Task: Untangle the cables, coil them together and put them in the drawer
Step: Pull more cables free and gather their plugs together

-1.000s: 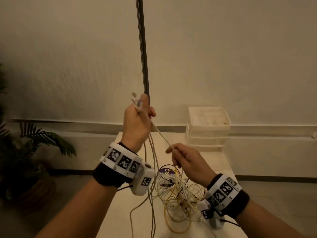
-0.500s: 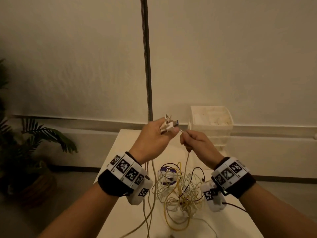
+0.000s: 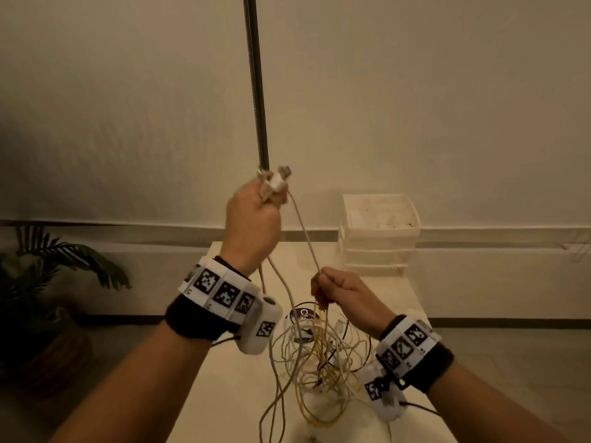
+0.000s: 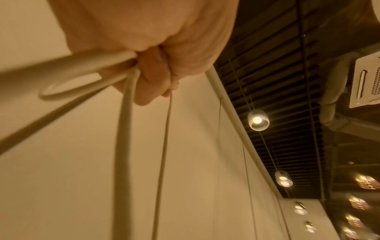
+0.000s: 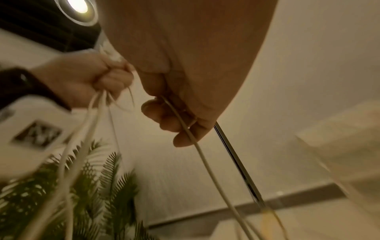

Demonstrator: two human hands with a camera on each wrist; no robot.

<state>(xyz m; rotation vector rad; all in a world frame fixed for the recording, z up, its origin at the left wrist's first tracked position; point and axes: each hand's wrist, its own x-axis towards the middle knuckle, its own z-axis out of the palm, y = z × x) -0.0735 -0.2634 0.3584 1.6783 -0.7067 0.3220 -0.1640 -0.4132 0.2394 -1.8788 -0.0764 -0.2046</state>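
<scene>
A tangle of white, yellow and dark cables (image 3: 319, 356) lies on the pale table (image 3: 230, 388). My left hand (image 3: 252, 219) is raised above it and grips several white cable ends, whose plugs (image 3: 275, 180) stick out above the fist; the strands (image 4: 123, 129) hang down from it. One white cable (image 3: 305, 231) runs taut from that fist down to my right hand (image 3: 339, 292), which grips it just above the tangle, the cable (image 5: 191, 134) passing through its curled fingers. The plastic drawer unit (image 3: 380, 231) stands at the table's far right.
A dark metal pole (image 3: 256, 81) rises behind the table against a pale wall. A potted palm (image 3: 41, 282) stands on the floor at the left. A small round purple-labelled object (image 3: 302, 313) lies under the tangle.
My left hand has risen with the cable ends while my right hand has dropped toward the tangle, so the hands moved apart and the white cable between them is stretched.
</scene>
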